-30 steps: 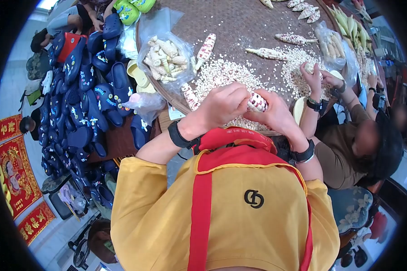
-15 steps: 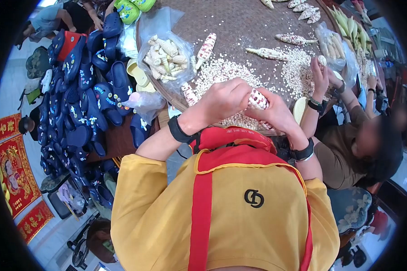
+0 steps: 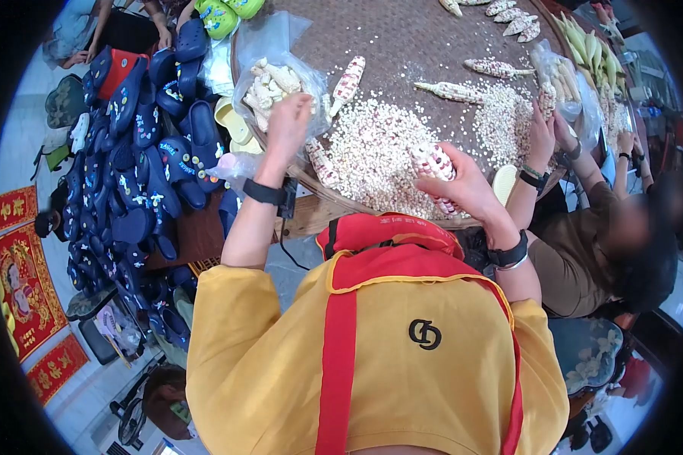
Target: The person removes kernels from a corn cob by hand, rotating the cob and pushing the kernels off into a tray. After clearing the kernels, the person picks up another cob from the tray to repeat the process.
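Note:
My right hand is closed around a speckled white and dark-red corn cob, held upright over the kernels. Under it, a wide pile of loose kernels covers the near part of the round woven tray. My left hand is over the near edge of a clear plastic bag of pale cobs. Its fingers are curled, and anything in them is hidden. Between my hands, a partly stripped cob lies at the tray's rim, with another speckled cob beyond it.
At right, a co-worker's hands hold a cob beside a second kernel pile. More cobs and a bag of cobs lie near the tray's right side. Many navy clogs crowd the left; green clogs stand at the back.
My left hand has left the cob and moved left and away from me to the bag. The right hand keeps the cob, now more upright. The co-worker's cob is also raised more upright.

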Action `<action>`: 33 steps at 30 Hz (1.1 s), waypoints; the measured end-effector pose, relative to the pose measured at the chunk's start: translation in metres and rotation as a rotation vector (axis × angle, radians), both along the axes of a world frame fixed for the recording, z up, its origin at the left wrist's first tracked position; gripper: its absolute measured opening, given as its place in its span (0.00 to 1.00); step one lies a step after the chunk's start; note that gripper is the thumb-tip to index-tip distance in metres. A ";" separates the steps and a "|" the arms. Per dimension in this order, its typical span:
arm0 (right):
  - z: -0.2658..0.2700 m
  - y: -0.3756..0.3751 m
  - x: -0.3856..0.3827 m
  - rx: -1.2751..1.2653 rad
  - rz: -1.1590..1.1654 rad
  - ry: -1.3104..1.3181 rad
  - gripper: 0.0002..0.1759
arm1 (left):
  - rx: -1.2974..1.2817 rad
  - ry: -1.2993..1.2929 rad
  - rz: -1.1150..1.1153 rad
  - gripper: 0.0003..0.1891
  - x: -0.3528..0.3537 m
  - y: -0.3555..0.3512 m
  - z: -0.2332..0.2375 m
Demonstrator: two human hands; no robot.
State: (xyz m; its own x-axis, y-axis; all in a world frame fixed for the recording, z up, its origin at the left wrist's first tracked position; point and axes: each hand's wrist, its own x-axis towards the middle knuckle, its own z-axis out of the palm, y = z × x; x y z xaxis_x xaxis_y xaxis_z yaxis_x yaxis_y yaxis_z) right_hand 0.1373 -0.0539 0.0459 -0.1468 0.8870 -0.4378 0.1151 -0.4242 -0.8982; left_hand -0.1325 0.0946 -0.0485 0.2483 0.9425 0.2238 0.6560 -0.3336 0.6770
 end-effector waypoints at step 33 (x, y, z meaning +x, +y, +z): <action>0.002 -0.005 -0.004 0.190 0.084 -0.361 0.23 | -0.248 -0.337 -0.490 0.09 0.094 -0.096 0.081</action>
State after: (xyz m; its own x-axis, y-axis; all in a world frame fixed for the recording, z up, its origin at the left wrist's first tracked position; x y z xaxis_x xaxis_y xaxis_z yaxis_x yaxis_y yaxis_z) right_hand 0.1331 -0.0584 0.0478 -0.0895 0.9483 -0.3044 0.4645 -0.2306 -0.8550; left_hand -0.0384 -0.0019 0.0328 0.6171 0.7715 0.1549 0.2051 -0.3478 0.9149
